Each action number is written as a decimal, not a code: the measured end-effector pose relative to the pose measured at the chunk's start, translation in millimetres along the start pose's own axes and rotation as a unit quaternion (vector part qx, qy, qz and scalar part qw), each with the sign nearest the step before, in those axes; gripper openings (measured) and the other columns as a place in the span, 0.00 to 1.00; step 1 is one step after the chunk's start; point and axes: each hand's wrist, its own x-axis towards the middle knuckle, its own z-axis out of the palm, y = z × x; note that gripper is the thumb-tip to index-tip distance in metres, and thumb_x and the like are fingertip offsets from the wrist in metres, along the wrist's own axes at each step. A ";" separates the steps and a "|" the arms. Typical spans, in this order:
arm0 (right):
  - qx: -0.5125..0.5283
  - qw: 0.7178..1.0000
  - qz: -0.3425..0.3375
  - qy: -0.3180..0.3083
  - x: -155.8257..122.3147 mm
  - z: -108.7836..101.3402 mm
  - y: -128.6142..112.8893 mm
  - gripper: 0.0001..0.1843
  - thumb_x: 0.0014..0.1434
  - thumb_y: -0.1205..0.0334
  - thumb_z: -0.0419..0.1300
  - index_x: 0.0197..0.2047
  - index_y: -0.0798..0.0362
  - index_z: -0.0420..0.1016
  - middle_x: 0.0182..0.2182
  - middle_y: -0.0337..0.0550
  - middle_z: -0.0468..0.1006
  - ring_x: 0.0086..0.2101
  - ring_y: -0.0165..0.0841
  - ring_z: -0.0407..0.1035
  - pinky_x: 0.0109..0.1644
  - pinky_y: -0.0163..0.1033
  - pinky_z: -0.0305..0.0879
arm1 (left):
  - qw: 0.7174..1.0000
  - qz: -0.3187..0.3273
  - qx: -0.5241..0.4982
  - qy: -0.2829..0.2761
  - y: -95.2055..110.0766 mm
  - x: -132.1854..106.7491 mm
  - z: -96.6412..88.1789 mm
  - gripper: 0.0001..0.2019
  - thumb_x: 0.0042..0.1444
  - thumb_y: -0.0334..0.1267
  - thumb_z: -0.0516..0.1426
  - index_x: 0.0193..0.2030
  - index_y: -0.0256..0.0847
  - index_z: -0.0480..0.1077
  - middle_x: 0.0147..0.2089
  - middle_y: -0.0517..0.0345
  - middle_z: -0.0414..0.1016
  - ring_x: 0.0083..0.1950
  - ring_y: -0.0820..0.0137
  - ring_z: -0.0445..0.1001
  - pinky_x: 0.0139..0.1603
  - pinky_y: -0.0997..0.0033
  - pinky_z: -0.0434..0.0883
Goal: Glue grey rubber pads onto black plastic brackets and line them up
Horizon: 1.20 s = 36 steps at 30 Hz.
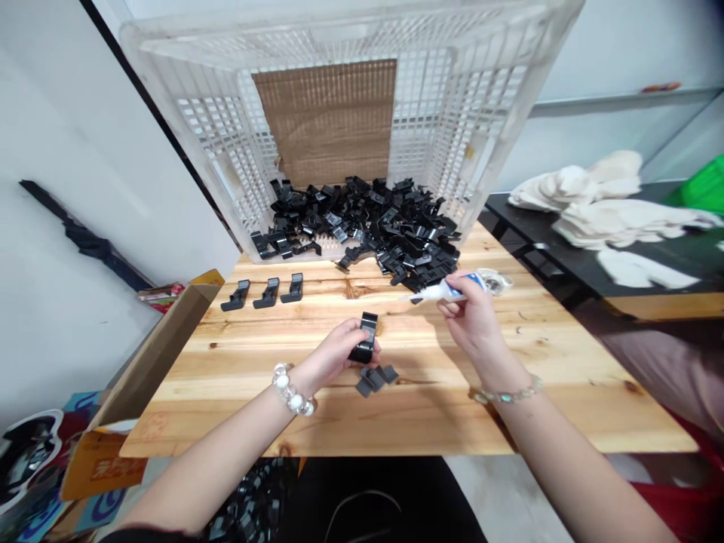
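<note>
My left hand [345, 345] pinches a black plastic clip [366, 336] above the wooden table. Just below it lie several small dark grey pads [376, 379] in a loose cluster. My right hand [475, 313] is closed around a white and blue glue tube [458, 289], its narrow nozzle pointing left toward the clip but apart from it. At the left of the table stand three black clips [265, 292] in a row. Behind my hands, a large heap of the same black clips [362, 219] spills out of a white plastic crate.
The white crate [226, 113] lies on its side at the back, a cardboard sheet [333, 121] inside. A clear roll of tape [498, 282] is beside the glue tube. White gloves [611, 196] lie on a dark table at right. Cardboard boxes [152, 354] stand left of the wooden table [226, 407].
</note>
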 end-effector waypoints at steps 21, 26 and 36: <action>-0.037 0.974 -0.032 -0.221 47.0 116.5 -28.9 0.14 0.41 0.76 0.63 0.29 0.51 0.66 0.25 0.31 0.68 0.26 0.24 0.65 0.30 0.31 0.64 | 0.999 -0.041 -0.004 -0.006 -1.4 5.9 -3.9 0.13 0.55 0.44 0.62 0.37 0.37 0.67 0.31 0.55 0.74 0.29 0.72 0.76 0.30 0.73 0.74; -0.007 0.972 0.015 -0.233 47.9 111.1 -29.5 0.16 0.48 0.64 0.69 0.27 0.50 0.62 0.21 0.29 0.65 0.23 0.23 0.62 0.27 0.31 0.62 | 0.998 -0.063 -0.007 0.016 1.2 3.9 -1.3 0.16 0.52 0.46 0.64 0.38 0.37 0.66 0.31 0.55 0.75 0.28 0.71 0.75 0.29 0.72 0.75; 0.020 0.974 0.049 -0.219 55.7 109.7 -35.5 0.19 0.53 0.58 0.69 0.24 0.51 0.60 0.20 0.31 0.64 0.19 0.22 0.57 0.24 0.32 0.58 | 0.996 -0.082 0.011 0.024 5.1 -0.8 -0.4 0.17 0.52 0.46 0.63 0.39 0.37 0.65 0.31 0.55 0.75 0.29 0.71 0.75 0.31 0.70 0.75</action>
